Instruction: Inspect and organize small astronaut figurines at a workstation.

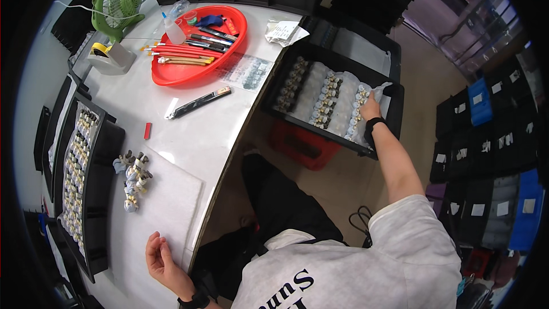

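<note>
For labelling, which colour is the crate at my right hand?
The crate is black, in the head view.

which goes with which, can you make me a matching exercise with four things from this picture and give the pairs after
Things
1. right hand
2. fan
3. left hand
4. brushes

Places and colours
A. lying in the red dish
B. over the near part of the white table
C. at the small figures in a black crate
D. green

Right pairs: 1-C, 2-D, 3-B, 4-A
</note>
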The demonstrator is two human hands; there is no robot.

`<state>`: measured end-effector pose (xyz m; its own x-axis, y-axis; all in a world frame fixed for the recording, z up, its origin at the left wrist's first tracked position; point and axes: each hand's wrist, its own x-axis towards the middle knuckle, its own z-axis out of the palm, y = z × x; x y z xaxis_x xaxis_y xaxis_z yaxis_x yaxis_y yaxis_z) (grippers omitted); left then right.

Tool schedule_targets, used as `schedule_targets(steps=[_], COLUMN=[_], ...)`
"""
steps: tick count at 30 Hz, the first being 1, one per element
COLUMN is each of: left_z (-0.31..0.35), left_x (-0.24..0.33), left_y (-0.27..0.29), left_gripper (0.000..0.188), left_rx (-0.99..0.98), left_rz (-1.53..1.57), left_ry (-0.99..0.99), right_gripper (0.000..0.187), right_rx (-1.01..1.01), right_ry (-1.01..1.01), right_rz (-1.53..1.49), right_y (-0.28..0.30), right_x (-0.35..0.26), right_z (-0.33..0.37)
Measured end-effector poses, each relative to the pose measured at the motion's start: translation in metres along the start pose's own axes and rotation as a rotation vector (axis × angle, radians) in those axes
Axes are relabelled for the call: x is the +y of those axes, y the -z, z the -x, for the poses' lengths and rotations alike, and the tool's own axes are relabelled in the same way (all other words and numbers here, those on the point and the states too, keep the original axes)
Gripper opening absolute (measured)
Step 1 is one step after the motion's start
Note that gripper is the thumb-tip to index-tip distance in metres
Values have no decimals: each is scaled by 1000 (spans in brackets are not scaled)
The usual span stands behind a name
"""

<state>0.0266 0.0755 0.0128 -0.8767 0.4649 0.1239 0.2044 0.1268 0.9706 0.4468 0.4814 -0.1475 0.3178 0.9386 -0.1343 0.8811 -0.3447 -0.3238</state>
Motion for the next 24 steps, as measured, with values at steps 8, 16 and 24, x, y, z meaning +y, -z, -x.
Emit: schedule_targets(steps=[8,16,24], left_z=[2,-8,-35], left_x=[6,3,86], left_y=[12,14,49], left_gripper=[12,12,26], left_rx=[77,-165,-577], left_rz=[27,180,-423], left_ry=[-1,20,-426], right_gripper=[66,73,67], right_rx=[-203,-406,-507], right_ry=[282,357,271], right_rz=[164,-113,-80], right_y=[-41,-63,-50], right_x=[-41,-16,-39], right_z=[10,-16,-7])
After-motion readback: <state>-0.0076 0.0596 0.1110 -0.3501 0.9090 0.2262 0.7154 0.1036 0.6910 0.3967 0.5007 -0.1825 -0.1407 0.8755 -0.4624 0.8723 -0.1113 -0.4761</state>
